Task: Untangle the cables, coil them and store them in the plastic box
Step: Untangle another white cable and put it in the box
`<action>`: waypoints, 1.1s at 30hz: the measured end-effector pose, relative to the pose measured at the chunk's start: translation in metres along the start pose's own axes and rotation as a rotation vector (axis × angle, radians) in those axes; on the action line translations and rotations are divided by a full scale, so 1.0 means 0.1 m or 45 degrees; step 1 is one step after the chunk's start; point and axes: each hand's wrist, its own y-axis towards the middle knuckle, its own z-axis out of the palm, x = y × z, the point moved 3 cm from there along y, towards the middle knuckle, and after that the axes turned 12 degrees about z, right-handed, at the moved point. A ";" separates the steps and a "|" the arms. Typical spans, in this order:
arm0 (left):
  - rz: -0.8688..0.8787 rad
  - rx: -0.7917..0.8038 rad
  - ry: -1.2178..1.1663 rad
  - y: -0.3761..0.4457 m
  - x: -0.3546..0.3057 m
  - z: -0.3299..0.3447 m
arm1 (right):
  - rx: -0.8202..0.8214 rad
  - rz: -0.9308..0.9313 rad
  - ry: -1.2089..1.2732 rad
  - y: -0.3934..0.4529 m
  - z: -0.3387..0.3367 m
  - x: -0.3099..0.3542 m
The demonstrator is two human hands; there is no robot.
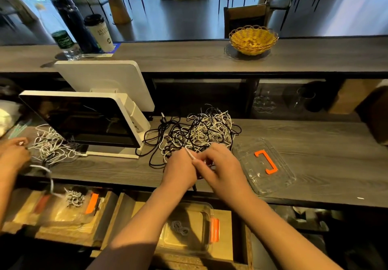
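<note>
Left hand: the left hand point(180, 170) sits at the near edge of the counter point(315, 143), fingers curled round a white cable point(190, 154) that runs up over its knuckles.
Right hand: the right hand point(222, 164) is touching the left, its fingers bent in toward the same white cable; whether it truly pinches the cable cannot be told, since the fingertips are hidden.
Cable tangle: a heap of black and white cables point(207, 131) lies on the counter just beyond both hands, with loose black loops trailing out to its left.
Plastic box: a clear plastic box point(186, 227) with an orange clasp stands on a lower shelf beneath the forearms, with a small coiled dark cable point(178, 227) lying in it.
Lid: a clear lid point(264, 164) with an orange handle lies flat on the counter just to the right of the right hand.
Screen: a white-framed screen point(84, 120) stands to the left of the tangle.
Second person: at the far left another person's hand point(14, 150) is near a second heap of white cables point(50, 143).
Far ledge: a yellow woven basket point(253, 40) and a paper cup point(98, 32) stand on the raised ledge.
</note>
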 end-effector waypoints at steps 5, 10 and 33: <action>0.025 0.075 -0.302 -0.07 -0.04 -0.02 | 0.432 0.479 0.750 0.15 -0.10 -0.09; 0.105 -0.013 -0.725 -0.17 -0.17 -0.01 | 0.339 0.632 0.980 0.19 -0.10 -0.19; -0.573 -0.481 -1.384 -0.09 -0.35 -0.03 | -0.353 -0.401 0.235 -0.18 -0.08 0.00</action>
